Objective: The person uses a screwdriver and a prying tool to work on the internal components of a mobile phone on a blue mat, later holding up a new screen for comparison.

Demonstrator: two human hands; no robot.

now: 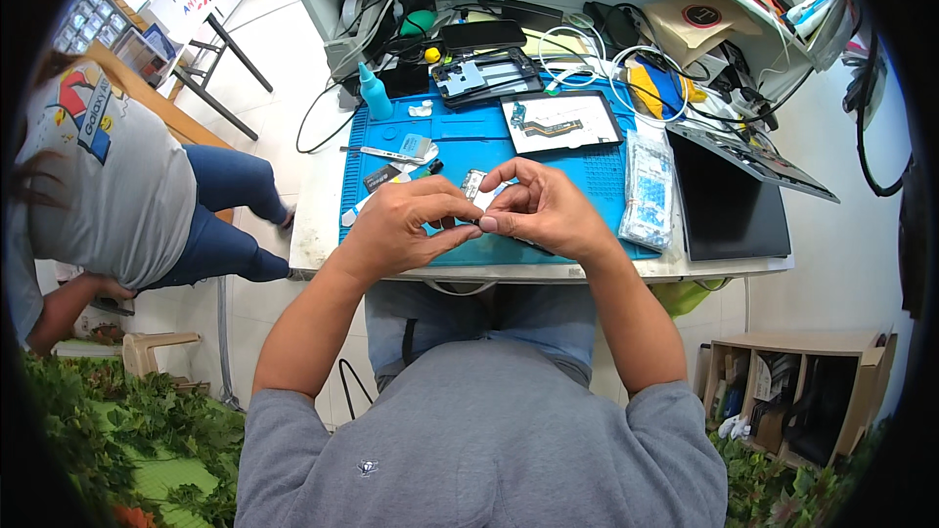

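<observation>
**Left hand (416,220) and right hand (548,210) meet above a blue repair mat (592,186)**

Wrists angle inward; thumbs and index fingers pinch together at the tips, anything between them too small to tell. A silver-and-white device part (476,184) lies just beyond at 12 o'clock, partly hidden by the hands. Metal tweezers (386,154) and a squeeze bottle (375,96) sit toward 10, a dark-rimmed panel (562,122) at 1, a bubble-wrapped pack (646,196) near 3.

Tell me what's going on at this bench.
A person's left hand and right hand meet above a blue mat; anything pinched there is too small to make out. A pale, partly hidden part lies just beyond them. Tweezers lie on the mat's left side, with a blue bottle behind. Farther back sits a dark device frame.
</observation>
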